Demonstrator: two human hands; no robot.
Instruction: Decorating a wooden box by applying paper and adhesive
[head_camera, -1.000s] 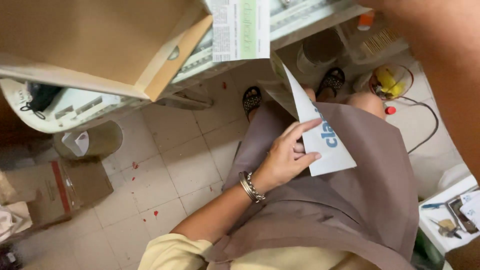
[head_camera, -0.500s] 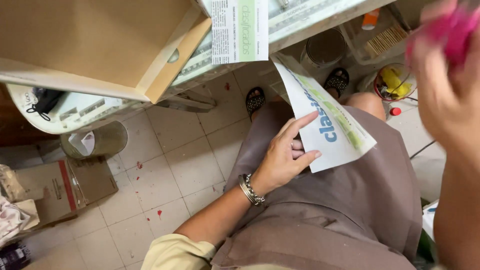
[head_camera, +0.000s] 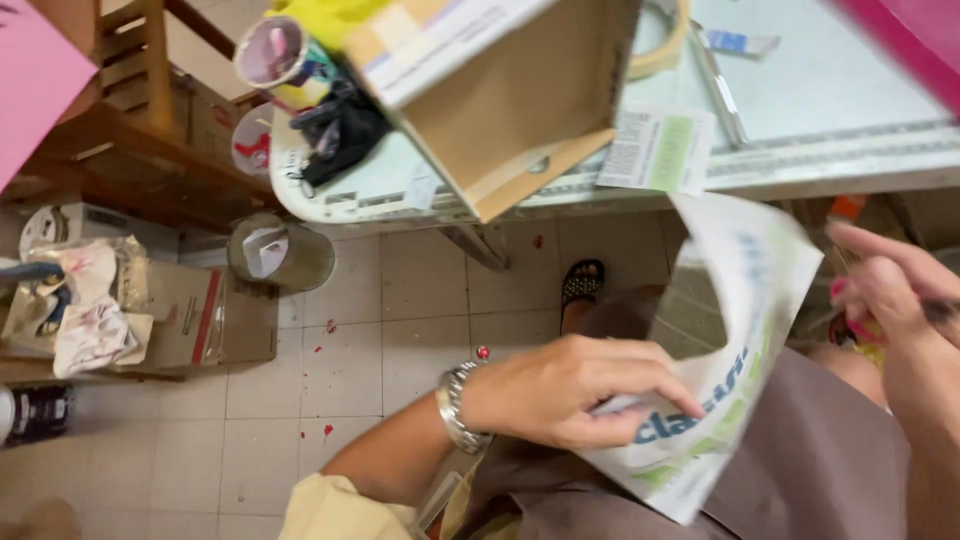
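Paper sheet (head_camera: 720, 380), white with blue and green print, curling over the lap on the right, bowed into a loose arch above the brown apron (head_camera: 820, 470). Left hand (head_camera: 570, 390) clamped on its near left edge, fingers curled almost closed, thumb beneath and fingertips (head_camera: 680, 395) pressing down on the printed face. Silver bracelet (head_camera: 455, 405) snug at that wrist, yellow sleeve (head_camera: 340, 510) below it. Right hand (head_camera: 890, 285) up at the far right edge of the sheet, fingers half bent, pinching something thin and dark; too blurred to name, and cannot tell whether it touches the paper.

Up above, pale green table (head_camera: 820, 90) running across the far side, ruler markings along its near edge. Open cardboard box (head_camera: 500, 100) tilted over that edge, a printed label (head_camera: 660, 150) just right of it, black bundle (head_camera: 340, 130) to its left. Roll of tape (head_camera: 665, 45) and a tube (head_camera: 735, 42) farther back.

Down below, beige tiled floor (head_camera: 330, 400) flecked with red spots. Sandalled foot (head_camera: 582, 285) peeking out under the table. Small round bin (head_camera: 280, 255) on the left, cardboard carton (head_camera: 200, 320) beside it, crumpled stained paper (head_camera: 95, 305) heaped on top. Wooden frame (head_camera: 120, 150) at far left, pink sheet (head_camera: 35, 90) in the corner.
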